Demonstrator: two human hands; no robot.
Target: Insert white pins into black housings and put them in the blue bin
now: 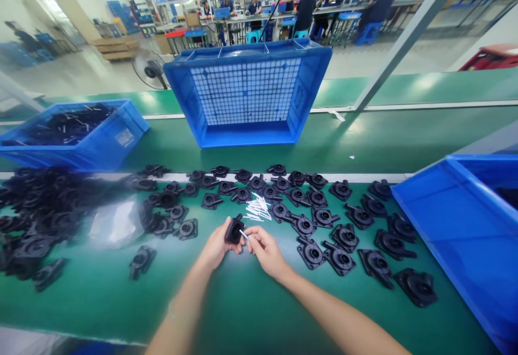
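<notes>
Left hand (216,247) is gripping a black plastic housing (234,231) w/ fingers closed round it, holding it just above the green bench mat (243,301), part tilted toward the other hand. Right hand (265,250) is pinching a small white pin (243,233) btwn thumb and fingertips; the pin's free end is touching or sitting right at the housing's side, can't tell if it's inside a hole. Just beyond the grip, slightly to the right, a loose pile of white pins (257,207) is lying on the mat. Right of the grip, approx. three rows of black housings (343,236) are lying flat, spaced apart, round recesses facing up. Beyond the grip, more of the same parts are running in a looser band (243,182) along the white stripe. Left of the grip, a heaped pile of housings (36,214) is sitting well apart, w/ a clear plastic bag (115,223) lying btwn that heap and the hands; one lone housing (141,260) is lying near the left forearm. Far beyond the grip a big blue crate (246,93) is lying tipped on its side, open face toward the camera. A blue bin w/ dark parts (73,134) is sitting far left, another blue bin (465,225) at the right edge. Other people are working at benches in the far background.
</notes>
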